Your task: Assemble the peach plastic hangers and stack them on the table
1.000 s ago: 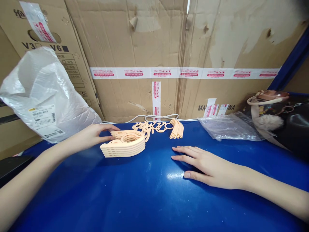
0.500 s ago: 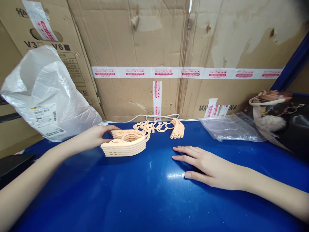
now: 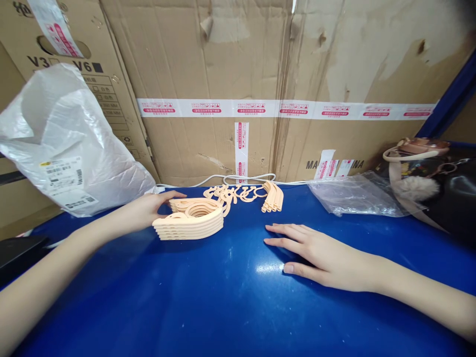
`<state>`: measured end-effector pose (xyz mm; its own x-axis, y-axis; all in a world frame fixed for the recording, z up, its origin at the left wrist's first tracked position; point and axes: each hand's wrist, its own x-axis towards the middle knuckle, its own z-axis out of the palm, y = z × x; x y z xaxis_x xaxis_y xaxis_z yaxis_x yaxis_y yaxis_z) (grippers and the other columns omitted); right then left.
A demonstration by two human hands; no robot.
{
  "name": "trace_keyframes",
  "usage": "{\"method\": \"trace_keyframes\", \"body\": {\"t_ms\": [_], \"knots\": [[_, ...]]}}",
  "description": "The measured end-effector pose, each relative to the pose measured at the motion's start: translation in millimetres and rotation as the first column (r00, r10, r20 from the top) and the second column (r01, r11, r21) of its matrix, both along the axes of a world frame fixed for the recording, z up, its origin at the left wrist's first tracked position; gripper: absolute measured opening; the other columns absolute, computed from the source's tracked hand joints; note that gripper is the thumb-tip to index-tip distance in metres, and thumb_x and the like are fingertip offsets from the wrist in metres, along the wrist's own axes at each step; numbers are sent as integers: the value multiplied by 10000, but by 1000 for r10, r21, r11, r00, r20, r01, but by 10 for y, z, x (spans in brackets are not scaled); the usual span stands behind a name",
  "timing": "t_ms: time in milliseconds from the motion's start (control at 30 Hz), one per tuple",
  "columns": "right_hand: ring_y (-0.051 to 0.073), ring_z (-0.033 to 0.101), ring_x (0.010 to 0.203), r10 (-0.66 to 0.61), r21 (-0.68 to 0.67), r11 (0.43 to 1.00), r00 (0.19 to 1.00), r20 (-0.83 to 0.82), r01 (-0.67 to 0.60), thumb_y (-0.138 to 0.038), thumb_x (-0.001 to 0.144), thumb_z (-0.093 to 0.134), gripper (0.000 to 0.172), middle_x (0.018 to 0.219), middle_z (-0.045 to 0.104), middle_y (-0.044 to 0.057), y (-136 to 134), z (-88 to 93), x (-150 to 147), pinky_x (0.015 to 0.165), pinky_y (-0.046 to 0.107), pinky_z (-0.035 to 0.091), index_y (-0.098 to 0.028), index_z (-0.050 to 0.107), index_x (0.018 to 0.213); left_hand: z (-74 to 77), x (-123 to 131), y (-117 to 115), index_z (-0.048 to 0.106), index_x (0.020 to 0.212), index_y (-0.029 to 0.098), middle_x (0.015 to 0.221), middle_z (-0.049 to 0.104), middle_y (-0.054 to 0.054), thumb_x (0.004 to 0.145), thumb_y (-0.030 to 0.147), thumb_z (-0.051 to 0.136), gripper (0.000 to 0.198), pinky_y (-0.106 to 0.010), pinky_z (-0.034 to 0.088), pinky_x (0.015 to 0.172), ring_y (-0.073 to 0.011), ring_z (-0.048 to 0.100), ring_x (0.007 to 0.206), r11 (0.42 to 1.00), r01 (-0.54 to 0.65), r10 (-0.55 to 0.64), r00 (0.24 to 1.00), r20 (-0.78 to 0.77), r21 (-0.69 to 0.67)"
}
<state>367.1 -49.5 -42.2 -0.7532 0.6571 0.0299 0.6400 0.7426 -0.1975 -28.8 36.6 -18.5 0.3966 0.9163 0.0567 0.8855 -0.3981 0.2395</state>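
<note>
A labelled white plastic mailer (image 3: 70,144) stood before a carton marked V6 (image 3: 106,84) at left, taped cardboard (image 3: 208,64) lined the rear of the blue table (image 3: 238,302), a white cable (image 3: 297,183) lay along its foot, and a clear plastic bag (image 3: 353,198) lay next to a dark bag (image 3: 455,198) at right.

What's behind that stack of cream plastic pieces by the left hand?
Behind the stack, a white cable and cardboard show; pale hooks lie behind its right end. Anything low directly behind it is covered.

Illumination is bright. White glare marks the table (image 3: 208,297) beside the right hand (image 3: 316,255). The upper-right corner is dark and blurred.
</note>
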Motion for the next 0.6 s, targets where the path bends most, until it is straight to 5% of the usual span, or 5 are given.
{"method": "trace_keyframes", "body": {"t_ms": [600], "knots": [[256,322,1383,13,-9,1000,999,-35,-13,-505,960,404,516,1529,325,63,-17,12,1,1123,479,288,-279,413,1424,100,93,-147,492,1289,97,1277,623,-90,774,282,547,550,-265,442,896,-238,626,1060,999,-4,6,998,62,-33]]}}
